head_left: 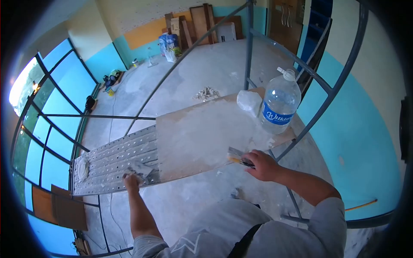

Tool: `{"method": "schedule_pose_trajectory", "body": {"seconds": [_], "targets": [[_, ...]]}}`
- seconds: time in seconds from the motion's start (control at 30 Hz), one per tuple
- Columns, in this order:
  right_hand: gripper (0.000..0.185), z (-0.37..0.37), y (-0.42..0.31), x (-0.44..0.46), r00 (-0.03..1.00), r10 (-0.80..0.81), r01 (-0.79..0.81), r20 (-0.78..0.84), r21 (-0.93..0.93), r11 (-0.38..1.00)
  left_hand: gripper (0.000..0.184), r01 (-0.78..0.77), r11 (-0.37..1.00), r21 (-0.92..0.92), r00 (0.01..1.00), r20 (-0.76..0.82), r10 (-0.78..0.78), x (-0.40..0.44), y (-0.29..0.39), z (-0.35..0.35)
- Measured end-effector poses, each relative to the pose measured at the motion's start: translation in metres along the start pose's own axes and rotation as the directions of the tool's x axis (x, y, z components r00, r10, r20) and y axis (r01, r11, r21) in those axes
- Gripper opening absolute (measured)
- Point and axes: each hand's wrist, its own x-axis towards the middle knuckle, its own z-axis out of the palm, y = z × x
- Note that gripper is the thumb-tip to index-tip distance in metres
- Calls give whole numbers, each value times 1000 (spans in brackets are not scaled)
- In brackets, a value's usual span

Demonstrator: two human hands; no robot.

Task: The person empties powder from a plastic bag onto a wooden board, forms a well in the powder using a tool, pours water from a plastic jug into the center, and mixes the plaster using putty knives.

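Note:
My left hand (pixel 131 180) is closed at the near edge of the perforated metal scaffold plank (pixel 116 150). It grips a wide, whitish-smeared putty knife (pixel 143 169), whose blade lies low over the plank. Over the near right part of a dusty board (pixel 198 133), my right hand (pixel 261 166) is wrapped round a second putty knife (pixel 235 151). Something orange-yellow shows beside that blade, but I cannot make out its kind. A large clear water bottle (pixel 279 99) with a blue label stands at the board's far right, beside a white plastic bag (pixel 249 102).
Grey scaffold tubes (pixel 248 47) rise around the platform. A white coil (pixel 82 167) sits on the plank's left end. Below, the floor (pixel 172 90) holds a pile of debris (pixel 207 93). Wooden boards (pixel 200 26) lean on the far wall, and windows (pixel 47 142) line the left.

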Motion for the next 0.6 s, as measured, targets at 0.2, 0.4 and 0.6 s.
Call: {"method": "schedule_pose_trajectory", "body": {"seconds": [0.2,0.4,0.6], "targets": [[40,60,62,93,998,-17,-3,-60,-320,947,23,-237,744,625,961,36,276,68,-35,-30],[36,98,95,108,986,163,-161,-42,-519,840,38,-138,675,724,942,-115,316,96,-17,-54],[49,87,102,125,899,410,-432,-156,-477,766,35,-222,465,857,898,-5,440,113,-2,-81]]}}
